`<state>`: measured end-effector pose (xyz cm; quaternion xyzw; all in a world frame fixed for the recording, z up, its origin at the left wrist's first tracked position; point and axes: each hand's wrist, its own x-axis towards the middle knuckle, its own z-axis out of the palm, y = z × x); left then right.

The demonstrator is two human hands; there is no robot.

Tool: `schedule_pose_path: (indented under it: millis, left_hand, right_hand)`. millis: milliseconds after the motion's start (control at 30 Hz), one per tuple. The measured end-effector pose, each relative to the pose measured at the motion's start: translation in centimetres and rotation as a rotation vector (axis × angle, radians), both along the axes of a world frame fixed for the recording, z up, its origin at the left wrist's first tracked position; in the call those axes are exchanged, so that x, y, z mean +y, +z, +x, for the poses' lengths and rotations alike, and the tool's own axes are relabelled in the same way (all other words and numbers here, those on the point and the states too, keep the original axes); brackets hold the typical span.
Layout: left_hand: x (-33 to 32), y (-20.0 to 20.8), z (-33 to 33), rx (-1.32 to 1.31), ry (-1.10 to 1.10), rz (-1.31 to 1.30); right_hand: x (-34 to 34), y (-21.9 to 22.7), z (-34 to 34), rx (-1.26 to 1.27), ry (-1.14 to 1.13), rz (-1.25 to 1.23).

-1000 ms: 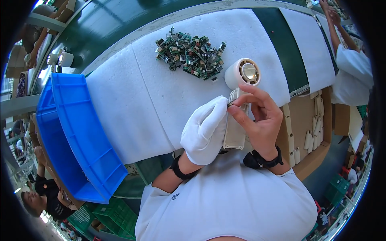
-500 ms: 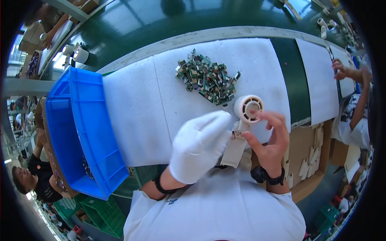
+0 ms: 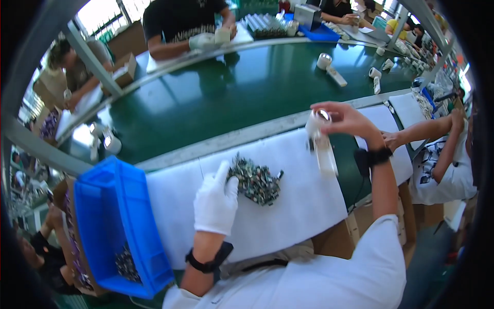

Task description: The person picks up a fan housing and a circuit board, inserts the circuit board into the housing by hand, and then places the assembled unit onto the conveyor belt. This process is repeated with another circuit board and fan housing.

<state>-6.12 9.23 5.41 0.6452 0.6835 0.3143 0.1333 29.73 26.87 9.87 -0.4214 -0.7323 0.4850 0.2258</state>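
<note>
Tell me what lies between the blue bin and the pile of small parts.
In the head view, the gloved left hand rests on white padding between the blue bin and the pile of small parts.

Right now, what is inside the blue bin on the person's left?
The blue bin holds a small dark heap of parts at its near end, much like the pile by the gloved left hand. The bin's walls hide its far floor.
</note>
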Motion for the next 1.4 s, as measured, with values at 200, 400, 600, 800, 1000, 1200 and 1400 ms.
schedule_pose_path:
  millis: [200, 400, 600, 800, 1000, 1200, 1400]
  left_hand:
    - [0.0, -0.9, -0.5, -0.138, -0.041, 0.163]
    - [-2.3, 0.7, -0.6, -0.289, 0.047, 0.147]
    - [-7.0, 0.2, -1.4, -0.471, 0.17, 0.042]
    - [-8.3, -2.7, 0.1, 0.074, 0.028, 0.166]
    - [-8.2, -3.7, 1.4, 0.269, 0.046, 0.135]
    - [-8.8, -2.9, 1.4, 0.071, 0.144, 0.008]
    - [-8.0, -3.9, 1.2, 0.253, 0.228, 0.219]
  right_hand:
    - [13.8, -12.0, 1.3, -0.027, -0.748, 0.306]
    - [15.1, -7.4, -5.0, -0.162, -0.463, 0.388]
    - [18.8, -8.5, 1.6, -0.818, -0.937, 0.511]
    - [17.4, -11.6, 5.0, -0.816, -0.889, 0.357]
    - [16.2, -12.0, 4.7, -0.923, -0.853, 0.465]
    - [15.0, -10.7, 3.7, -0.969, -0.797, 0.356]
    - [14.0, -9.6, 3.8, -0.956, -0.72, 0.335]
